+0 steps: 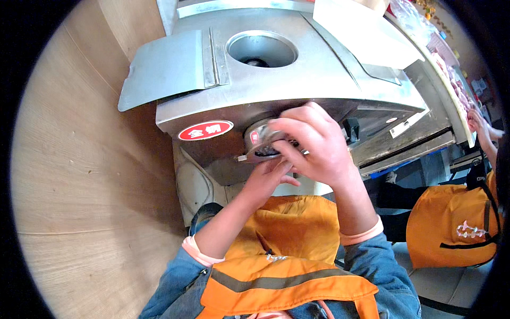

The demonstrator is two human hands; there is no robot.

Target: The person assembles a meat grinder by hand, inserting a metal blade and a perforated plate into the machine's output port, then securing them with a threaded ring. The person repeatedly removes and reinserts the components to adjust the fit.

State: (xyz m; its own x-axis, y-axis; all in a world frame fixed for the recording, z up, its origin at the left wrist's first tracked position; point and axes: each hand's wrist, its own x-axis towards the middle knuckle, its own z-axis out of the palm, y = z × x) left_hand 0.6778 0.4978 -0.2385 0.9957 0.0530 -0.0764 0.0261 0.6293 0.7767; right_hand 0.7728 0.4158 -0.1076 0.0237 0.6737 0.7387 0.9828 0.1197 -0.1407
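Observation:
A stainless steel machine (319, 58), apparently a meat grinder or slicer, stands in front of me with a round opening in its top. From its front face juts a round metal outlet ring (255, 135), its inside dark. My right hand (319, 143) curls its fingers and thumb over the ring's right side, slightly blurred. Beneath the outlet, my left hand (265, 183) reaches up with fingers apart and its tips near the ring's lower edge; the right hand partly covers them.
A hinged metal lid (164, 66) lies folded out to the left, near a wooden panel (90, 175). White sheet-like material (366, 32) rests on the machine's right side. Farther right, a co-worker's hand (481, 125) is beside raw meat (451, 80) on a counter.

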